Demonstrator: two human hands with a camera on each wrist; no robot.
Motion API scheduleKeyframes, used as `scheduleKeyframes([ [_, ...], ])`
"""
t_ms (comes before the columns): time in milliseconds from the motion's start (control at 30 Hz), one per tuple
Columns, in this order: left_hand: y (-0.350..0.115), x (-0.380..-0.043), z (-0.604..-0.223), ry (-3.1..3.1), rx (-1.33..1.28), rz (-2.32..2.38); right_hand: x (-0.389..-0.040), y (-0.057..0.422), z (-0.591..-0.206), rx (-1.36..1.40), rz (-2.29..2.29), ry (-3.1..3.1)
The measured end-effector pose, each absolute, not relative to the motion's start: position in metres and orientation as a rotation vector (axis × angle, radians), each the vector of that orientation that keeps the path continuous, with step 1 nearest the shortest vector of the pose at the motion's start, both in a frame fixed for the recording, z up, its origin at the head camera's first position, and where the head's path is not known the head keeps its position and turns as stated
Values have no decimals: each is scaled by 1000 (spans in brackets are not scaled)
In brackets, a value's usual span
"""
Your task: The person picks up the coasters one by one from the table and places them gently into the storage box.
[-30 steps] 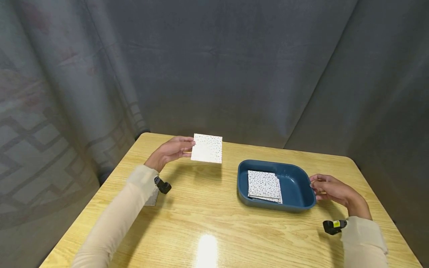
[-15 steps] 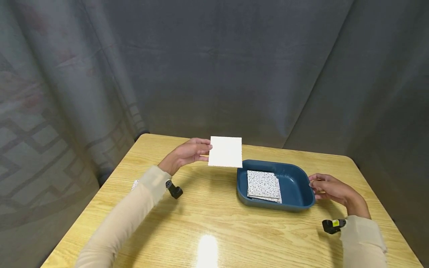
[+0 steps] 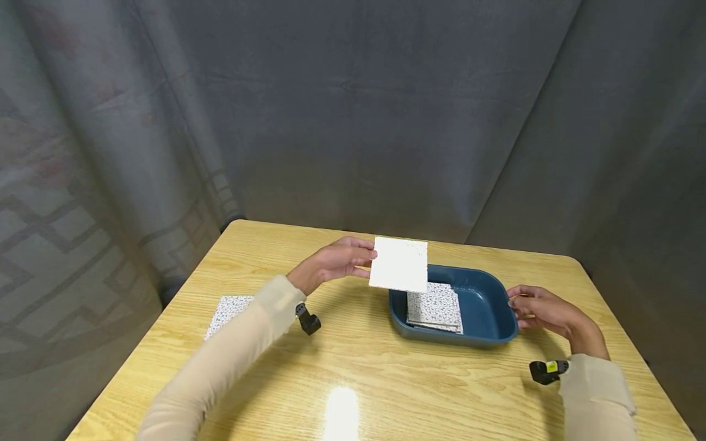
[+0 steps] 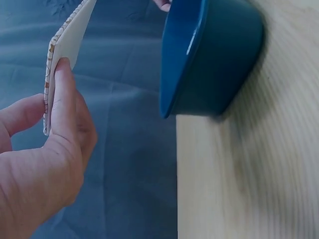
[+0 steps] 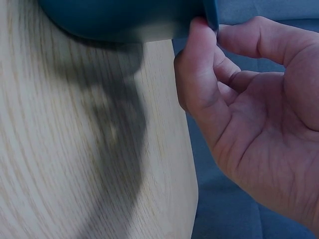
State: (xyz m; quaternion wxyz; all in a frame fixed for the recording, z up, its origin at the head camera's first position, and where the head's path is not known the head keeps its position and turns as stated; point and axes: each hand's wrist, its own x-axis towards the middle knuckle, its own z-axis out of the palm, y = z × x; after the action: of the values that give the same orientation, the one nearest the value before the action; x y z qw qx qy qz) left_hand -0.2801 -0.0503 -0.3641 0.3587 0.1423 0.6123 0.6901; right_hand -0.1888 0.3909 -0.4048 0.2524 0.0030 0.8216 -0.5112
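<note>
My left hand [image 3: 344, 260] pinches a square coaster [image 3: 399, 266] at its left edge, thumb on one face and fingers on the other. The coaster is held above the left part of a dark blue rectangular tray [image 3: 480, 315]. In the left wrist view the coaster [image 4: 75, 37] shows a plain off-white face and a patterned edge. Inside the tray, at its left, lies a small stack of speckled coasters [image 3: 436, 309], partly covered by the held one. My right hand [image 3: 543, 312] grips the tray's right rim between thumb and fingertips, as the right wrist view confirms.
A speckled square coaster [image 3: 227, 312] lies on the wooden table [image 3: 353, 355] at the left, partly hidden by the left sleeve. Grey curtains [image 3: 353, 122] hang behind the table and on both sides. Small black cameras [image 3: 307, 320] sit on both wrists.
The left hand has carried the coaster rightward and slightly nearer, from beside the tray to above its left part. The coaster on the left shows more from behind the sleeve. The right hand stays put.
</note>
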Motion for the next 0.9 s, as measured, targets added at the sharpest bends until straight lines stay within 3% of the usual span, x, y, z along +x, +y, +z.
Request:
scheduleKeyframes([
  [900, 15, -266, -397, 1565, 298, 1734, -185, 392, -403, -4, -1391, 2237],
])
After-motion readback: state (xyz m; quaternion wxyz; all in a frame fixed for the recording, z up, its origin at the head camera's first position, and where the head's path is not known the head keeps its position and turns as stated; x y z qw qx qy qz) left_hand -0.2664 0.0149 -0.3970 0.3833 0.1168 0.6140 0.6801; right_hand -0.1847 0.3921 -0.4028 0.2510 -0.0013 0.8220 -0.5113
